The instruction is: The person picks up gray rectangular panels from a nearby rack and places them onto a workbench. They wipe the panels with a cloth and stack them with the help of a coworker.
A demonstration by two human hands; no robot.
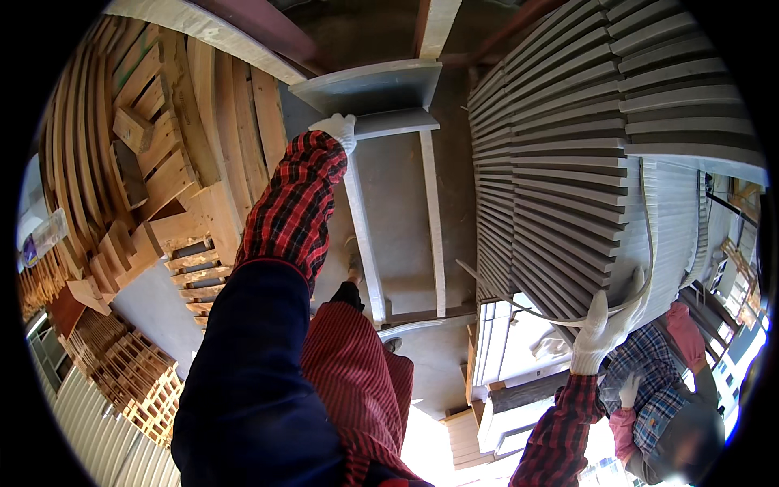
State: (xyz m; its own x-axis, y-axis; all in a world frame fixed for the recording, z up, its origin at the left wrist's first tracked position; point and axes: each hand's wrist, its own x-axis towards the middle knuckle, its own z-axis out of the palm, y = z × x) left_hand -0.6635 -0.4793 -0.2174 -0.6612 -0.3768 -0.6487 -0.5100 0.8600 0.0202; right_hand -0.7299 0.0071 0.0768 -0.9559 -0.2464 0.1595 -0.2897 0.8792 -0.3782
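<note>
My left hand (339, 131), in a white knit glove, grips the near-left edge of a flat grey slab (396, 123) at the far end of a wooden frame; its fingertips are partly hidden. A second, larger grey slab (373, 88) stands tilted just behind it. At the right, my right hand (604, 329), gloved the same way, has thumb and fingers stretched apart against the side of a large stack of grey slabs (560, 187). A thin pale strap (535, 315) hangs in a loose curve from the stack and passes by this hand.
Two pale rails (434, 219) run toward me between my arms. Wooden pallets and boards (174, 122) are piled at the left, with more pallets (122, 373) lower down. A co-worker in a checked top (649, 390) bends near the stack at the lower right.
</note>
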